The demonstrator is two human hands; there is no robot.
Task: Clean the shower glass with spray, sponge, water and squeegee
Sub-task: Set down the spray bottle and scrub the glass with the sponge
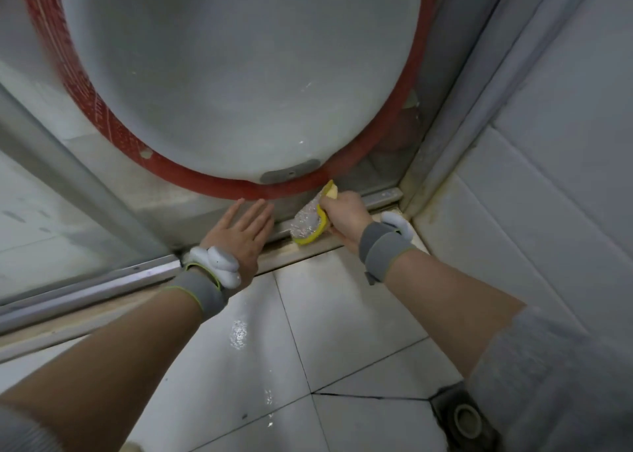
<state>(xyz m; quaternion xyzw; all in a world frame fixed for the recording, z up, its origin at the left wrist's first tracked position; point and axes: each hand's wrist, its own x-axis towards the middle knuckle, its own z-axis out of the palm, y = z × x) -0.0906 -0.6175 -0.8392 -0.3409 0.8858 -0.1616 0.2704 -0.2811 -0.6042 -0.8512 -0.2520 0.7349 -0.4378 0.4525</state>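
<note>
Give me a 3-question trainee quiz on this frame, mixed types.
1. True or false: the left hand grips the sponge.
2. Which part of the glass does the sponge touch? A) top edge B) bottom, near the right corner C) middle
3. Fill in: the floor drain sits at the lower ____ of the view.

Key:
1. False; the right hand grips it, while the left lies flat on the glass.
2. B
3. right
</note>
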